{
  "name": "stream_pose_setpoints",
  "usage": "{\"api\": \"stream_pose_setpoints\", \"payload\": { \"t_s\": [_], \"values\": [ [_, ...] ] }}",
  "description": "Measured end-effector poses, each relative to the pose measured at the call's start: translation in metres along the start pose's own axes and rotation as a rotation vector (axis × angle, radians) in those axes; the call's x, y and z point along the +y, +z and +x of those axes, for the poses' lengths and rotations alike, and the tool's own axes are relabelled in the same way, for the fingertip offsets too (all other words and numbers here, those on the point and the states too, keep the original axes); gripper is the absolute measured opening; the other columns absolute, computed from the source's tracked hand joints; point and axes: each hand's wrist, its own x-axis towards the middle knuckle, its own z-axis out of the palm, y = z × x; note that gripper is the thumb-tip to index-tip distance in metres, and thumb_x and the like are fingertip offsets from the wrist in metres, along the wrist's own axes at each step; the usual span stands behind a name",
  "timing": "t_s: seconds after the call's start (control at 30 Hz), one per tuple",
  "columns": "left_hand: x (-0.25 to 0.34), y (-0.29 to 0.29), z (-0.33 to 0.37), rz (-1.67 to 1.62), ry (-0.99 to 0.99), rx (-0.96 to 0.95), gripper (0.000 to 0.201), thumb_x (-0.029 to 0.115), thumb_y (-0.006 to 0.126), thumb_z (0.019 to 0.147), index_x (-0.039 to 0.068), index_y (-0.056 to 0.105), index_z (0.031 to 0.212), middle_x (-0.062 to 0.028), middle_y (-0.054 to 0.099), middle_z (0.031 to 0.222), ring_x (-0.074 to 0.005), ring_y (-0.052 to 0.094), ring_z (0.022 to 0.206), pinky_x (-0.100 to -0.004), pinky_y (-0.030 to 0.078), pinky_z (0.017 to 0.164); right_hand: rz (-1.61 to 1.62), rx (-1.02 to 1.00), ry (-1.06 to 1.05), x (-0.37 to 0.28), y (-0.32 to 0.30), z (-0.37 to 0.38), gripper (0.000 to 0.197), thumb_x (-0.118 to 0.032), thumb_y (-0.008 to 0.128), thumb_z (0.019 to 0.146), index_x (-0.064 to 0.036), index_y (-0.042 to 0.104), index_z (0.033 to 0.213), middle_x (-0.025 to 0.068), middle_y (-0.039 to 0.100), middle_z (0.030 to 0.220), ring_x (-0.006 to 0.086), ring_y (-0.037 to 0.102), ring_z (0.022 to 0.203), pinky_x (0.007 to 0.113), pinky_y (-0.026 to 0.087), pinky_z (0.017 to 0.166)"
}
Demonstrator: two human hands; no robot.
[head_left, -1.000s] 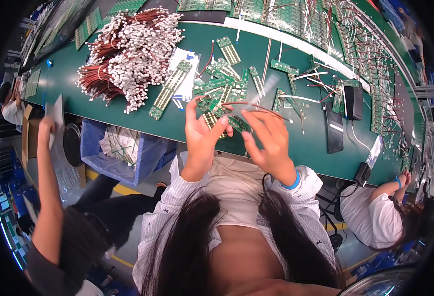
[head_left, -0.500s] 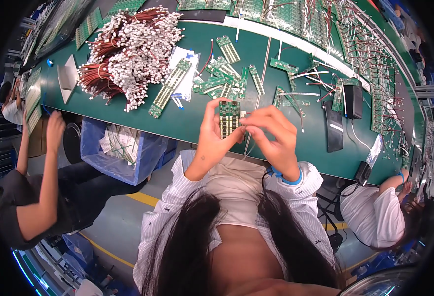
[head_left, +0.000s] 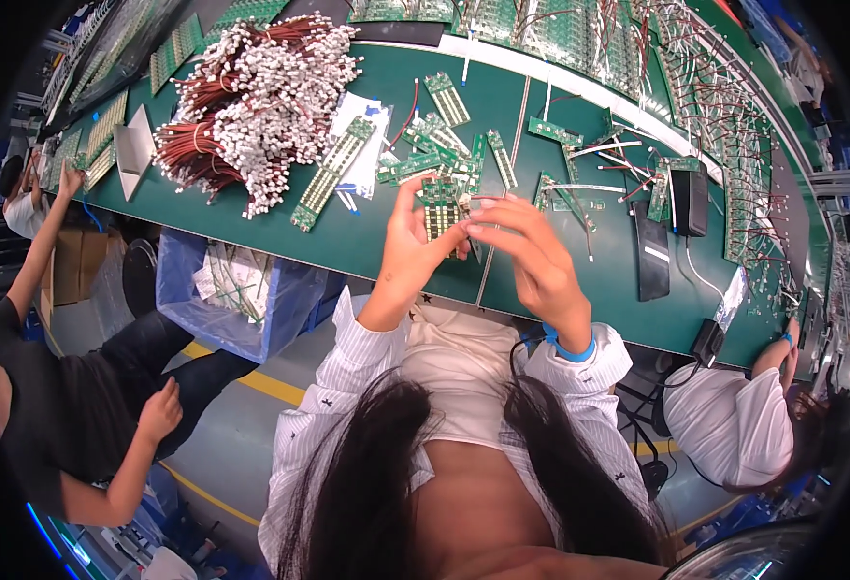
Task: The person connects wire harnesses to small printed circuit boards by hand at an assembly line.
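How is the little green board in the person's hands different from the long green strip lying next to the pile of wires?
The held board is short and squarish; the strip is long and narrow. The board is lifted off the table, pinched between the left hand and right hand; the strip lies flat, untouched, partly on white paper. Both are green circuit boards.

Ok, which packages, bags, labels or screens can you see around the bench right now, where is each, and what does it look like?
Blue plastic bin: below the bench's near edge, left of the person; clear bag liner, pale parts inside.
Cardboard boxes: on the floor at far left; brown, open.
White sheets: on the green table, under a long green board; blue marks.
Small clear bag: at the table's right near edge.
No screens visible.
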Motion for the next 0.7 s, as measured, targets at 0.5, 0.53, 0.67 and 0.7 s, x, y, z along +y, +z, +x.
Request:
{"api": "stream_pose_setpoints", "payload": {
  "t_s": [0.5, 0.53, 0.67, 0.7],
  "values": [
    [0.022, -0.065, 0.068, 0.558, 0.132, 0.136, 0.034, 0.008, 0.045, 0.084, 0.003, 0.037, 0.116, -0.0132, 0.053, 0.084, -0.0212, 0.058, 0.060, -0.0313, 0.047, 0.052, 0.271, 0.277, 0.276, -0.004, 0.000, -0.015, 0.029, -0.011, 0.033, 0.092, 0.0065, 0.048, 0.109, 0.0145, 0.061, 0.074, 0.0224, 0.061, 0.078, 0.034, 0.045, 0.077],
    [0.025, -0.079, 0.084, 0.861, 0.360, 0.194, 0.034, 0.008, 0.047, 0.083, 0.003, 0.039, 0.115, -0.0155, 0.054, 0.084, -0.0269, 0.058, 0.062, -0.0352, 0.047, 0.055, 0.277, 0.273, 0.271, -0.005, 0.001, -0.015, 0.029, -0.011, 0.033, 0.092, 0.0065, 0.048, 0.109, 0.0145, 0.061, 0.074, 0.0224, 0.061, 0.078, 0.034, 0.045, 0.077],
    [0.042, -0.085, 0.122, 1.284, 0.506, 0.202, 0.036, 0.010, 0.051, 0.079, 0.002, 0.044, 0.113, -0.0197, 0.053, 0.083, -0.0390, 0.053, 0.072, -0.0423, 0.042, 0.069, 0.473, 0.336, 0.420, -0.001, -0.004, -0.029, 0.028, -0.013, 0.036, 0.092, 0.0051, 0.049, 0.108, 0.0029, 0.045, 0.060, 0.0117, 0.045, 0.058, 0.025, 0.039, 0.059],
    [0.040, -0.085, 0.123, 1.285, 0.508, 0.201, 0.036, 0.010, 0.051, 0.079, 0.002, 0.044, 0.113, -0.0197, 0.053, 0.083, -0.0390, 0.053, 0.072, -0.0423, 0.042, 0.069, 0.564, 0.341, 0.486, 0.000, -0.005, -0.032, 0.026, -0.012, 0.037, 0.092, 0.0041, 0.050, 0.108, -0.0003, 0.039, 0.058, 0.0076, 0.037, 0.055, 0.021, 0.034, 0.053]
  ]
}}
